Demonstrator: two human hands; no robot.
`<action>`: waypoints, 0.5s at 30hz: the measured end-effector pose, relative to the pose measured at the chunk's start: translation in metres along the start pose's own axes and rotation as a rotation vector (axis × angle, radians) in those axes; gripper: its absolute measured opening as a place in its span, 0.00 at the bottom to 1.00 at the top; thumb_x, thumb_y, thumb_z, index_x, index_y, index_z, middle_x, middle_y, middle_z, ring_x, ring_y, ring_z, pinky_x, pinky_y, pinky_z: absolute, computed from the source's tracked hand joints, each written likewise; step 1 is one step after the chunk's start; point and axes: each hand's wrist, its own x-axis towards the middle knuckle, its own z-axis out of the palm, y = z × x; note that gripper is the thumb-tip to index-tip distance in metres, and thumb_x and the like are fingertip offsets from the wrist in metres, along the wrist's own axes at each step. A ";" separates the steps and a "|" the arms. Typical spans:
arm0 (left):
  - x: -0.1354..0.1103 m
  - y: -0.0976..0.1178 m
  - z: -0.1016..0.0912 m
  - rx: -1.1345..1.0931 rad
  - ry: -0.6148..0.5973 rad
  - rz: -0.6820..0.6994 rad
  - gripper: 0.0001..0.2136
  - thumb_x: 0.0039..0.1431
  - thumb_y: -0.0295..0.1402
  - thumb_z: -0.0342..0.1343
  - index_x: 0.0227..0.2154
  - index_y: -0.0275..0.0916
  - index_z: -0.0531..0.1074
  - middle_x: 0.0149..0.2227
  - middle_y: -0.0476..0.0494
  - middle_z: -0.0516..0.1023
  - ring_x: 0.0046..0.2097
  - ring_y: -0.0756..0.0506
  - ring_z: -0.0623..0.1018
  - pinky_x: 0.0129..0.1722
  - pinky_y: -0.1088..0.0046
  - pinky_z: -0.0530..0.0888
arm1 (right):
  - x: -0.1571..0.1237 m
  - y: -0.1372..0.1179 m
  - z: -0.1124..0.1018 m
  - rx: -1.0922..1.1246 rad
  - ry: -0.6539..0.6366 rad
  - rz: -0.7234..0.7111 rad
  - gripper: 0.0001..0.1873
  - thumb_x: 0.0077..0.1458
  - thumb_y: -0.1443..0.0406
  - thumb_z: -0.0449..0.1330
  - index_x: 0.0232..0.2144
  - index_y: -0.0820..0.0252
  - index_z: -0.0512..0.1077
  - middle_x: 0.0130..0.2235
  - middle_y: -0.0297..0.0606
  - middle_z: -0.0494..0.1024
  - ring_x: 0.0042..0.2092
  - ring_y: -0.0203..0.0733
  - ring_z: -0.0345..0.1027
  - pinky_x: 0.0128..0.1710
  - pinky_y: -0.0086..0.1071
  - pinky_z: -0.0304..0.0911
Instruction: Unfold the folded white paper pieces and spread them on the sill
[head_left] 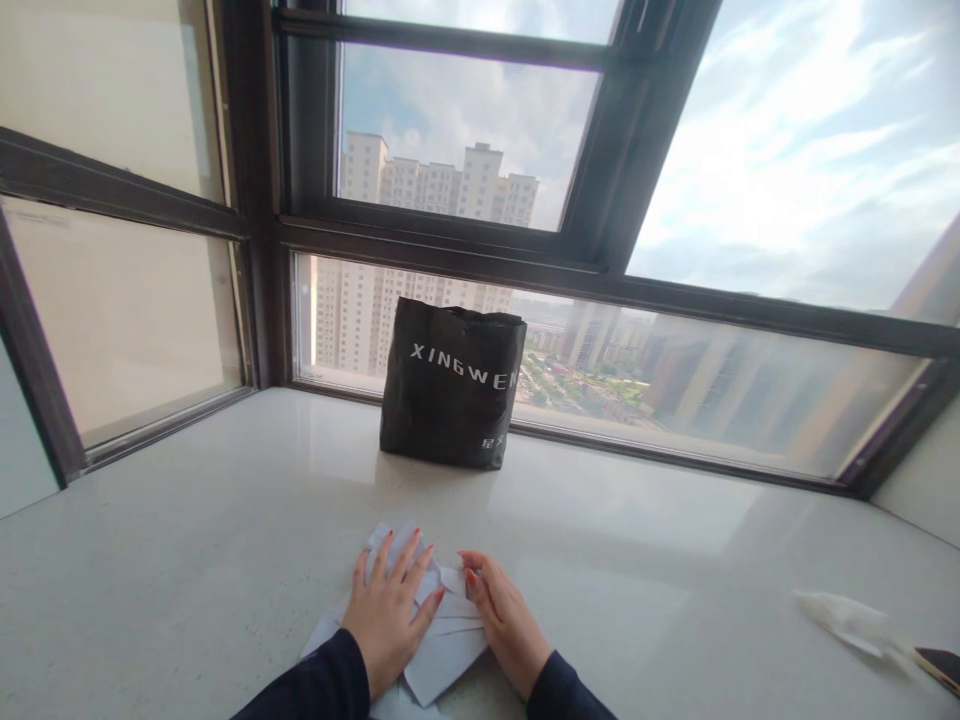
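Observation:
Several white pieces of paper [444,662] lie in a loose, overlapping pile on the white sill, close to me. My left hand [386,610] rests palm down on the pile's left part, its fingers stretched out and spread. At the pile's right edge, my right hand [506,615] has its thumb and index finger closed on a small piece of paper [453,579]. The rest of its fingers are mostly hidden. Parts of the sheets are covered by both hands.
A black bag [450,390] with white lettering stands upright ahead, near the window frame [675,460]. On the right lie a crumpled whitish, thin item [847,620] and a dark flat object [941,665] at the picture's edge. Windows rise in front and on the left.

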 end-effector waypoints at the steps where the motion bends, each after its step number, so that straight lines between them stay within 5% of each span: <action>1: 0.000 -0.001 0.001 0.009 0.030 0.014 0.18 0.58 0.43 0.47 0.49 0.45 0.67 0.53 0.43 0.64 0.51 0.32 0.64 0.42 0.51 0.65 | 0.000 0.001 0.000 -0.008 -0.009 -0.004 0.17 0.59 0.58 0.44 0.42 0.61 0.66 0.42 0.44 0.74 0.45 0.41 0.67 0.46 0.34 0.62; 8: 0.001 -0.001 0.000 -0.128 0.020 -0.014 0.19 0.57 0.42 0.48 0.50 0.43 0.65 0.54 0.42 0.64 0.52 0.33 0.63 0.47 0.51 0.62 | 0.000 -0.009 -0.006 -0.186 0.002 -0.076 0.17 0.55 0.56 0.50 0.44 0.58 0.66 0.41 0.42 0.74 0.43 0.44 0.66 0.45 0.38 0.61; 12: 0.006 -0.002 -0.004 -0.417 -0.039 -0.156 0.20 0.59 0.34 0.41 0.54 0.39 0.59 0.54 0.40 0.63 0.54 0.38 0.62 0.50 0.54 0.61 | -0.001 -0.024 -0.011 -0.331 -0.109 -0.080 0.34 0.41 0.49 0.62 0.49 0.56 0.64 0.38 0.40 0.74 0.39 0.49 0.66 0.43 0.44 0.59; 15: 0.010 -0.006 -0.007 -0.646 0.043 -0.213 0.20 0.59 0.31 0.38 0.55 0.39 0.56 0.53 0.40 0.64 0.53 0.42 0.65 0.50 0.59 0.63 | -0.001 -0.027 -0.011 -0.292 -0.183 -0.068 0.41 0.35 0.50 0.66 0.51 0.57 0.62 0.40 0.42 0.73 0.41 0.50 0.64 0.44 0.42 0.59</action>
